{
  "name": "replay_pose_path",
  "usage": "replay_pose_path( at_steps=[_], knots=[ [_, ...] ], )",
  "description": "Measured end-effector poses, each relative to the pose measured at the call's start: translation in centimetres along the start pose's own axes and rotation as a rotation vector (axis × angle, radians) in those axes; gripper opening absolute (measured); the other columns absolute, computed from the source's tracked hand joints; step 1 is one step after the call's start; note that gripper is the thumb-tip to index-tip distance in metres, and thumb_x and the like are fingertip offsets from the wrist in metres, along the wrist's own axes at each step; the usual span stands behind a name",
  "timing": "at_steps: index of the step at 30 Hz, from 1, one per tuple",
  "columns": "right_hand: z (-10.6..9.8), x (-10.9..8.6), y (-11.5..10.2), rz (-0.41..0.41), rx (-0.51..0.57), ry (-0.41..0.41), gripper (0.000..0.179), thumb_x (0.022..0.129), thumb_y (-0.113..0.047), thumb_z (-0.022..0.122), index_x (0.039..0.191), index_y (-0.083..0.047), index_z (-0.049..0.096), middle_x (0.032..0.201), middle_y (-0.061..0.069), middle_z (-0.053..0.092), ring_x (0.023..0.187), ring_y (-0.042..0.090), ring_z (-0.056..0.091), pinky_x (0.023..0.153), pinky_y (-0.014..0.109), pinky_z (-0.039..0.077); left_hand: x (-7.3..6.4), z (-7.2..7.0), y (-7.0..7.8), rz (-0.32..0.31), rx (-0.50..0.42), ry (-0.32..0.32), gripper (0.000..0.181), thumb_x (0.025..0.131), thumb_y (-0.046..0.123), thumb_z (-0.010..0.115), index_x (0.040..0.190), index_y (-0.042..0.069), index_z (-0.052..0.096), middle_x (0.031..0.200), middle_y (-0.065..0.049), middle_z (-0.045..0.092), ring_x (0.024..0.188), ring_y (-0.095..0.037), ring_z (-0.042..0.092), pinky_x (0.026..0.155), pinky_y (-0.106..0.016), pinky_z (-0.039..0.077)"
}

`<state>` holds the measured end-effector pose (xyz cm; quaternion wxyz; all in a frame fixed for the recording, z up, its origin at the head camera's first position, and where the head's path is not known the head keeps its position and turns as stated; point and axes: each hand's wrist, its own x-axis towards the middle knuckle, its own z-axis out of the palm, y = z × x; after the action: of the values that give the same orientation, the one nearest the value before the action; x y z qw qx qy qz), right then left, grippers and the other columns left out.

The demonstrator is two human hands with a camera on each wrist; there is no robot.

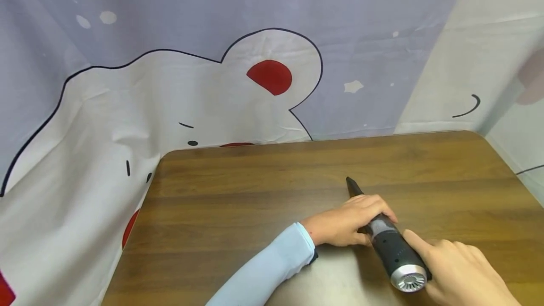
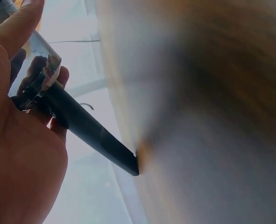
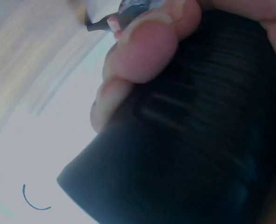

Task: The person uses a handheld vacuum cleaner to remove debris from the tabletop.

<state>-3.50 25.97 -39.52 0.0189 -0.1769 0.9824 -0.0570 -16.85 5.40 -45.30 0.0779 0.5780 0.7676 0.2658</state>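
A black handheld vacuum cleaner point(image 1: 395, 251) slants over the table, its silver vented end toward me. At its far end a narrow black nozzle point(image 1: 352, 187) points away and to the left. My left hand point(image 1: 350, 223) grips it where the nozzle meets the clear dust cup point(image 1: 380, 225). In the left wrist view, fingers curl behind the nozzle point(image 2: 93, 128) near the shiny clear cup. My right hand point(image 1: 459, 268) holds the rear body from the right side. The right wrist view shows fingertips point(image 3: 147, 51) wrapped over the dark body point(image 3: 189, 149).
The wooden table point(image 1: 238, 202) has rounded far corners. A curtain point(image 1: 191, 93) with cartoon print hangs behind it and along the left side. Pale printed cloth point(image 1: 514, 126) also borders the right side.
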Motion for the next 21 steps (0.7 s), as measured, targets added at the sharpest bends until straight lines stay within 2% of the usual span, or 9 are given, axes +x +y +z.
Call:
replay_pose_path(
  at_steps=[4, 9, 21],
  knots=[
    [0.2, 1.1, -0.8, -0.077, -0.02, 0.098, 0.049, 0.051, -0.009, 0.069, 0.091, -0.027, 0.049, 0.058, -0.019, 0.035, 0.047, 0.006, 0.033, 0.042, 0.029, 0.029, -1.5, -0.4, -0.4, -0.029, 0.012, 0.022, 0.069, 0.075, 0.021, 0.081, 0.133, 0.025, 0.043, 0.13, 0.015, 0.043, 0.127, 0.005, 0.029, 0.113, -0.018, 0.013],
    [0.8, 2.6, -1.8, -0.17, -0.024, 0.185, 0.047, 0.051, -0.007, 0.065, 0.091, -0.024, 0.05, 0.056, -0.02, 0.031, 0.045, 0.004, 0.03, 0.041, 0.025, 0.027, -3.7, -1.1, -0.9, -0.085, 0.024, 0.051, 0.069, 0.074, 0.019, 0.081, 0.132, 0.026, 0.043, 0.127, 0.016, 0.044, 0.127, 0.003, 0.03, 0.113, -0.02, 0.013],
    [2.1, 6.2, -3.8, -0.288, -0.042, 0.179, 0.046, 0.054, -0.009, 0.067, 0.094, -0.021, 0.049, 0.053, -0.016, 0.031, 0.042, 0.006, 0.029, 0.038, 0.025, 0.025, -8.3, -2.5, -1.6, -0.163, 0.062, 0.133, 0.068, 0.074, 0.022, 0.082, 0.131, 0.024, 0.045, 0.126, 0.014, 0.045, 0.123, 0.0, 0.034, 0.112, -0.023, 0.02]
  ],
)
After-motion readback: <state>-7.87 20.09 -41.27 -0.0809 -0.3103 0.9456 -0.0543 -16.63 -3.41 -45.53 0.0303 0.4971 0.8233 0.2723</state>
